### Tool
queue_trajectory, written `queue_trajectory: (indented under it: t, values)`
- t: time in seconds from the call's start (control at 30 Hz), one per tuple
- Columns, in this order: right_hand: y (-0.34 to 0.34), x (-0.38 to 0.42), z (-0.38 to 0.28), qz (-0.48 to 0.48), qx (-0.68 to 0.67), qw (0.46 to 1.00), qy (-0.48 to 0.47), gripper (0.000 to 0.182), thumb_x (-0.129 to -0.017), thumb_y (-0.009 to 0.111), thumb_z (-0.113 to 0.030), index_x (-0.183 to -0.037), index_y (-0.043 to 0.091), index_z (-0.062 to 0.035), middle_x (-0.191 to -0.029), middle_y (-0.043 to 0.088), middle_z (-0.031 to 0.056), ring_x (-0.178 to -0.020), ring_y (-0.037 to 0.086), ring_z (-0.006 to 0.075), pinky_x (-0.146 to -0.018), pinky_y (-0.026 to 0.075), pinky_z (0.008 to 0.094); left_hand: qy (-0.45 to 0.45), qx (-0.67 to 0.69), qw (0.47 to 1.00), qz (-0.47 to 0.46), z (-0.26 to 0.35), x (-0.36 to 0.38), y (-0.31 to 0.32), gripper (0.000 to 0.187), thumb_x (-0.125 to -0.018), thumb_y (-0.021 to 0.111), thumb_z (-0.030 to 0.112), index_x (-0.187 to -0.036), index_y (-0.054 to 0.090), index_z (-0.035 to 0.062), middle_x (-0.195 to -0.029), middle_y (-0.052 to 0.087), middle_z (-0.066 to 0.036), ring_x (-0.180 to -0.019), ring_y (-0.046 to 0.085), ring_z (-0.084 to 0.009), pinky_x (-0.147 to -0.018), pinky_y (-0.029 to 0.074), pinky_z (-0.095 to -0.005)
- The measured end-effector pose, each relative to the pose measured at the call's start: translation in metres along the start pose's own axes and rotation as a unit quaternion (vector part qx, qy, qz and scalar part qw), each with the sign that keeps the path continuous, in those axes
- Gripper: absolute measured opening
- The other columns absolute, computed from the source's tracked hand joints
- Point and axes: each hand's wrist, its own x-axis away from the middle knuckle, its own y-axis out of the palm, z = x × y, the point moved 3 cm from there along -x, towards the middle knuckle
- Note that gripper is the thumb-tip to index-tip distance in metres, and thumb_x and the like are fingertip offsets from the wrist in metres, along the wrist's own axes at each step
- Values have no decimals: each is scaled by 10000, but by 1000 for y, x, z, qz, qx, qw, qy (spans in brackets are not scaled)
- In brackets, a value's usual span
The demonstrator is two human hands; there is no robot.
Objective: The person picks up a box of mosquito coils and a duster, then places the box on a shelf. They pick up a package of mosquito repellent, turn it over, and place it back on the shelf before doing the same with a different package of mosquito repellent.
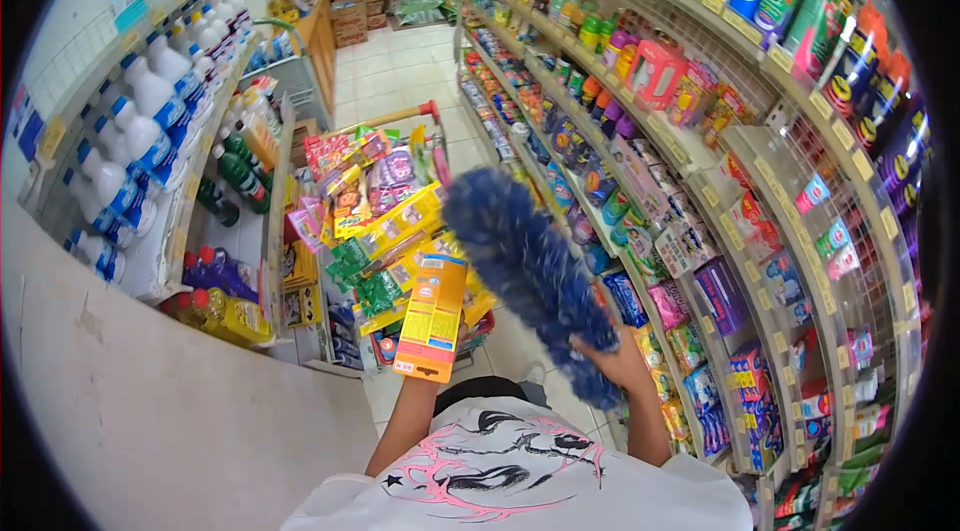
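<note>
In my left hand (420, 389) is a flat orange and yellow hanging package (432, 316), held up by its lower end with printed text facing me. The fingers are mostly hidden behind the package. My right hand (617, 361) is closed around the lower part of a fluffy blue duster (525, 261), which slants up and to the left. The duster's head is near the edge of a shopping cart heaped with colourful packets (385, 186). Just beyond the orange package lie green packets (380, 293) and yellow packs.
Shelves (745, 26) of spray cans, packets and boxes curve along the right. On the left, a shelf holds white bottles (140, 136) with blue labels, with green bottles (245, 176) below. Cardboard boxes (350, 23) stand on the tiled floor (405, 66) ahead.
</note>
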Motion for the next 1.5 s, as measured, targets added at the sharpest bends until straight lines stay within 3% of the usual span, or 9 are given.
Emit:
queue_trajectory:
  t: [0.17,0.27,0.63,0.93,1.07,1.33,1.4,1.47,1.5]
  values:
    - [38,11,-23,-272,140,935,-179,347,-683,745,-134,-995,678,3,-811,683,176,-753,663,274,-741,498,351,52,-35,994,86,-21,83,-12,395,-999,448,340,-1256,499,45,-1188,549,-73,-1086,539,-171,-979,402,-308]
    - [61,-10,7,-335,67,939,-51,330,-710,770,-178,-963,685,15,-781,699,149,-698,660,203,-699,503,317,64,-49,990,119,2,41,-3,393,-999,448,341,-1250,504,43,-1180,553,-71,-1080,542,-170,-976,404,-306]
    - [21,-56,13,40,-2,999,-8,336,-774,781,-180,-1013,667,26,-961,712,99,-841,651,154,-796,491,298,70,-66,981,171,4,57,-2,390,-999,449,346,-1227,524,38,-1152,568,-67,-1056,553,-165,-963,412,-300]
    - [72,-16,-32,-93,-62,977,-180,649,-669,825,-138,-1204,487,8,-1215,553,156,-1058,552,223,-923,438,325,39,-127,979,155,-14,-24,37,388,-1000,450,349,-1208,540,34,-1129,581,-63,-1036,562,-161,-953,418,-296]
    - [87,-19,-63,-203,228,863,-404,345,-725,684,-244,-982,565,-48,-1377,478,150,-1226,480,355,-1034,336,441,20,-165,975,147,14,-36,29,388,-1000,451,351,-1199,548,32,-1118,586,-62,-1028,566,-160,-949,421,-294]
    - [92,-19,-5,-271,98,932,-218,443,-587,777,-144,-965,566,-49,-1135,631,143,-1127,570,339,-935,453,415,-45,-202,968,145,17,18,15,389,-1000,452,354,-1183,562,29,-1098,597,-59,-1010,574,-156,-940,427,-290]
    - [91,-19,34,-174,-122,948,-237,512,-592,827,-179,-1024,597,-29,-1068,644,137,-1056,607,293,-917,462,392,-56,-211,965,142,-10,73,23,390,-1000,452,355,-1179,566,28,-1093,600,-58,-1006,575,-155,-938,428,-289]
    - [85,-21,42,49,193,904,-378,572,-635,856,-213,-1087,592,20,-1021,669,93,-955,634,222,-879,480,342,-67,-219,963,139,-14,66,28,390,-1000,452,356,-1174,569,27,-1087,603,-57,-1002,577,-155,-936,430,-288]
    - [76,-28,15,31,84,975,-205,565,-656,845,-191,-1106,580,24,-1045,665,95,-968,629,221,-889,475,338,-129,-246,953,121,-21,64,20,421,-992,466,396,-1113,602,16,-1034,619,-21,-955,577,-115,-891,444,-261]
